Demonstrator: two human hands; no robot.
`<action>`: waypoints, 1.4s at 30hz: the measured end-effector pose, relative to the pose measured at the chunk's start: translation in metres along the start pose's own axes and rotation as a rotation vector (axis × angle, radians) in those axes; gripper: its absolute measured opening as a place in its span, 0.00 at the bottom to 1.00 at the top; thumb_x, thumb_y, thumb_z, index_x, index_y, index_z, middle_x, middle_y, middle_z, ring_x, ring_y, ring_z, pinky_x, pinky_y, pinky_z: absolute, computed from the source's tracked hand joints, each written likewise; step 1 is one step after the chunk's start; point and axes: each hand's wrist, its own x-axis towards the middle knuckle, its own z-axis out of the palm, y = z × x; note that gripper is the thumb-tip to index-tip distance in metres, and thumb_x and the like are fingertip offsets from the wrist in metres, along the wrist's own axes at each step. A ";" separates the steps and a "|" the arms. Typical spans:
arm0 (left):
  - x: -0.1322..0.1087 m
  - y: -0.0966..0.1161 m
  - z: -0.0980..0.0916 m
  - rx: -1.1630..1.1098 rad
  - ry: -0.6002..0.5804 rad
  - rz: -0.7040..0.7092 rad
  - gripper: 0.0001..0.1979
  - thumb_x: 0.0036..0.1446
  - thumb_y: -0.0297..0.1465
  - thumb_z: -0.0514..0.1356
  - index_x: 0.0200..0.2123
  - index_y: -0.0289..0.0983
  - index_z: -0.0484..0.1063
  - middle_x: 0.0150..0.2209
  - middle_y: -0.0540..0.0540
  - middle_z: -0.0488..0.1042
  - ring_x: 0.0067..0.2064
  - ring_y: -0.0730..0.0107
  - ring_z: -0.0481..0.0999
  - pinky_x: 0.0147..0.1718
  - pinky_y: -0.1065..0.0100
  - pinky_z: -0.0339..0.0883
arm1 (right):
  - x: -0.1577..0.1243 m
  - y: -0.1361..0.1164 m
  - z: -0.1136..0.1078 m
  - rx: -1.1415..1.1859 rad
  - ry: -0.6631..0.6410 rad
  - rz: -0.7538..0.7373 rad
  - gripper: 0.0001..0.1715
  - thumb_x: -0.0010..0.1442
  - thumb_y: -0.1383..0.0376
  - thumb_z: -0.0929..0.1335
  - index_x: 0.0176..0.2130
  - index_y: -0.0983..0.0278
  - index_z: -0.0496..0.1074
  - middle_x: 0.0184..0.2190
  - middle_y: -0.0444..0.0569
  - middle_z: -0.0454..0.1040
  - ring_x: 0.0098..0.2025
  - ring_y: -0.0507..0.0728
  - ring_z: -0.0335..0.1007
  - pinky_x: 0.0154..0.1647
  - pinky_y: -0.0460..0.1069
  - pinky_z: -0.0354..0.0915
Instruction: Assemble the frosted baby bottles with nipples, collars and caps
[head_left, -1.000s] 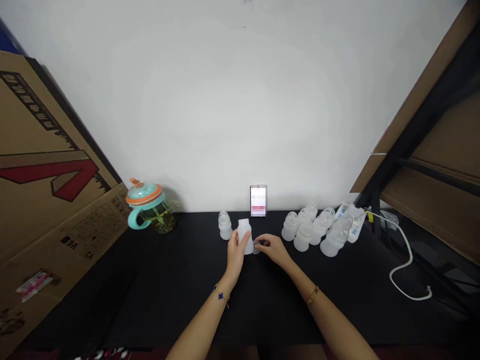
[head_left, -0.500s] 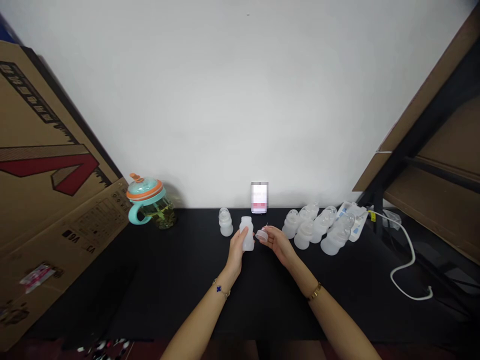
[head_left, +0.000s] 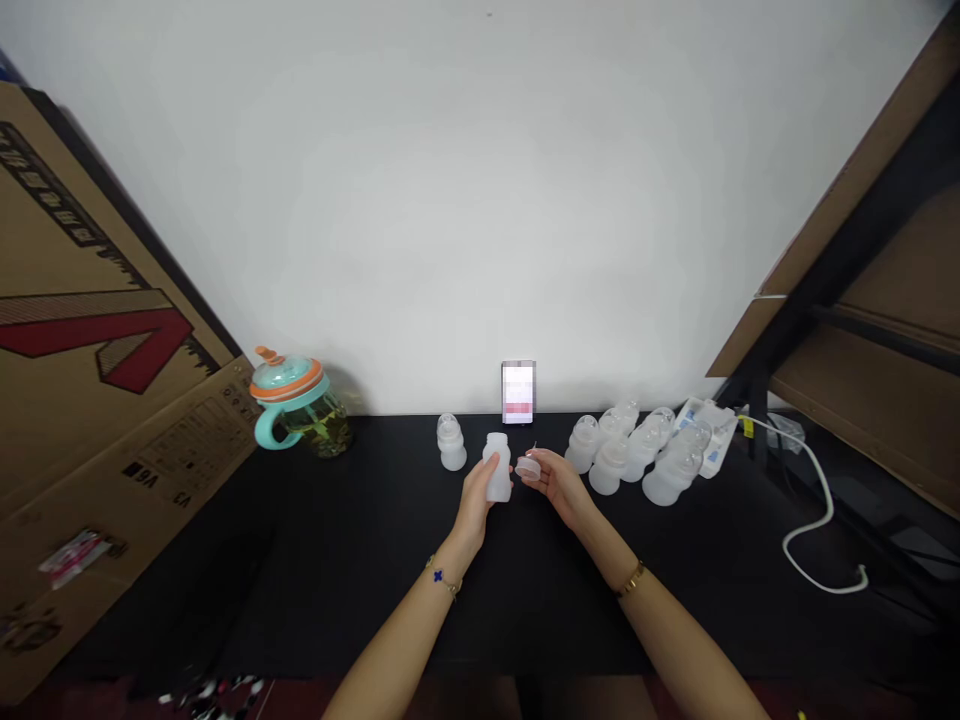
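Note:
My left hand (head_left: 474, 496) is closed around a milky white baby bottle (head_left: 498, 468) whose neck is uncovered; the bottle stands nearly upright. Just to its right, my right hand (head_left: 556, 484) pinches a translucent bottle cap (head_left: 528, 468), tilted with its open side toward the bottle. A small gap separates cap and bottle. Behind my left hand a capped baby bottle (head_left: 451, 443) stands upright on the black table (head_left: 360, 580). Right of my right hand is a group of several capped bottles (head_left: 609, 466) with clear domed tops.
A phone (head_left: 518, 392) with a lit screen leans against the wall. A teal and orange lidded jug (head_left: 300, 405) stands at the left beside a large cardboard box (head_left: 172, 440). At right lie a white packet (head_left: 716, 435) and a white cable (head_left: 825, 500), near a dark shelf frame (head_left: 847, 230).
The bottle and cap have shifted very slightly to the right in the picture, still apart. Both hands keep the same grip. The view has moved a little.

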 end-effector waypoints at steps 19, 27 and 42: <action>0.000 -0.001 -0.001 0.024 -0.016 -0.007 0.28 0.48 0.48 0.71 0.45 0.32 0.78 0.39 0.40 0.81 0.39 0.61 0.80 0.38 0.65 0.73 | 0.008 0.007 -0.003 0.107 0.063 0.125 0.10 0.64 0.66 0.66 0.37 0.66 0.77 0.35 0.55 0.84 0.35 0.57 0.82 0.36 0.48 0.78; -0.001 0.000 0.000 0.037 -0.015 -0.012 0.28 0.48 0.48 0.70 0.44 0.32 0.78 0.38 0.41 0.80 0.38 0.62 0.79 0.37 0.66 0.72 | 0.005 0.004 -0.003 0.067 0.039 0.147 0.07 0.61 0.64 0.69 0.36 0.65 0.76 0.38 0.55 0.84 0.34 0.57 0.81 0.39 0.51 0.76; -0.014 0.008 -0.002 0.971 0.112 0.662 0.21 0.54 0.34 0.66 0.53 0.44 0.73 0.52 0.42 0.76 0.55 0.48 0.72 0.57 0.56 0.60 | 0.005 0.007 -0.006 0.049 0.137 -0.076 0.08 0.55 0.60 0.73 0.35 0.61 0.74 0.36 0.49 0.82 0.39 0.59 0.80 0.36 0.51 0.75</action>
